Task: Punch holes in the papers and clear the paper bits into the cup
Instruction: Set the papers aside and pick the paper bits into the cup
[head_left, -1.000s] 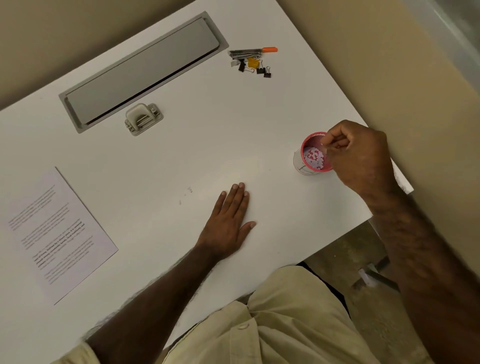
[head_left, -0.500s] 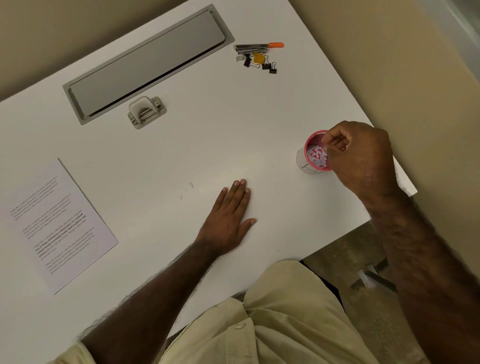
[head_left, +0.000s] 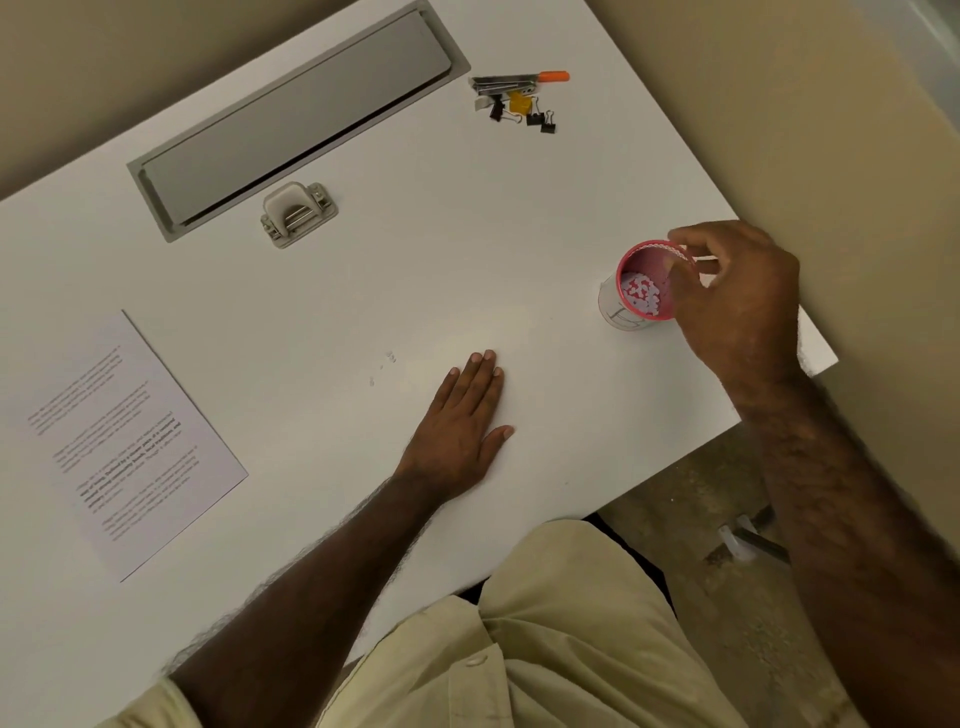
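Observation:
A pink cup (head_left: 631, 312) with white paper bits (head_left: 642, 297) in its bottom stands near the table's right edge. My right hand (head_left: 737, 301) curls around the cup's right side, thumb and forefinger on its rim. My left hand (head_left: 462, 426) lies flat on the white table (head_left: 467, 234), fingers together, holding nothing. A few tiny paper bits (head_left: 389, 356) lie on the table just left of its fingertips. The grey hole punch (head_left: 297, 213) sits at the back. A printed paper sheet (head_left: 130, 441) lies at the left.
A long grey cable hatch (head_left: 296, 114) is set into the table behind the punch. Binder clips, a staple strip and an orange-tipped tool (head_left: 519, 101) lie at the back right. The table's right corner (head_left: 826, 358) is close behind my right hand.
My right hand went from a pinch over the cup's mouth to fingers wrapped on its rim and side. The left hand stayed flat. The view shifted slightly.

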